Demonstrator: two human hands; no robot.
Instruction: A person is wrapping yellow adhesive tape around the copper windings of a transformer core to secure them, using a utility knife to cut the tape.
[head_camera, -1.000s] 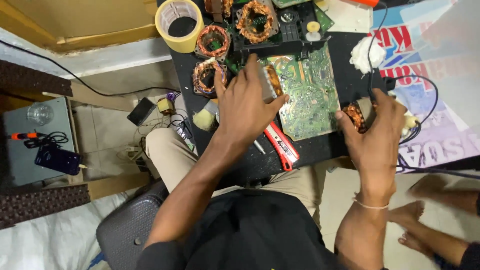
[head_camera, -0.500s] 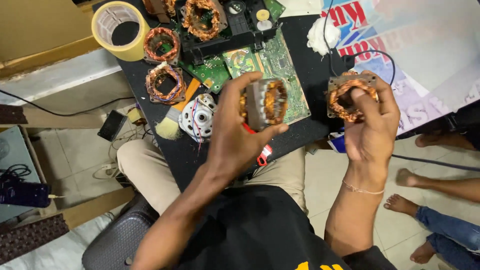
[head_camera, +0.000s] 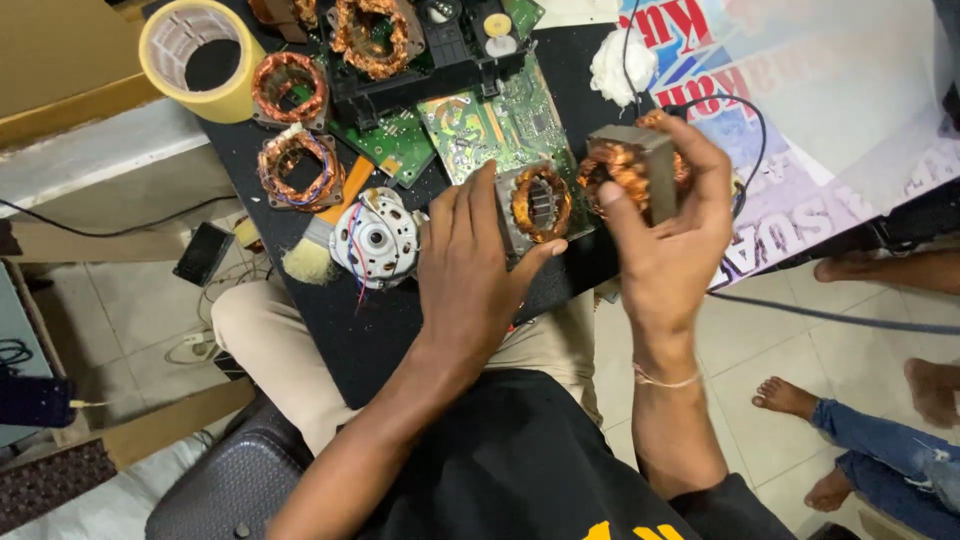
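The black bench (head_camera: 330, 330) lay across the seated person's lap and serves here as the landmark. Off its far right edge spread a large printed poster (head_camera: 800, 130), pale with bold red and blue lettering and a blue diagonal band; no packages showed.

At the bench's far left corner stood a wide roll of yellow tape (head_camera: 195, 55). Near the bench's far middle lay a green circuit board (head_camera: 495, 120), and toward its left side a round white motor (head_camera: 378, 238) with thin wires, beside a small brush (head_camera: 308, 258).

The left hand (head_camera: 470, 270) was over the bench's near right part, fingers curled around a square stator (head_camera: 535, 205) with copper windings, its bore facing up. The right hand (head_camera: 670, 230) hovered just past the bench's right edge, its grip closed on a second stator (head_camera: 635, 165), tilted, close beside the first; whether the two touched could not be told.

As a judgement, the work sat midway: both stators were lifted and brought together for comparison, while three more copper coils (head_camera: 290, 165) at the bench's far left lay untouched, and the motor remained unassembled.
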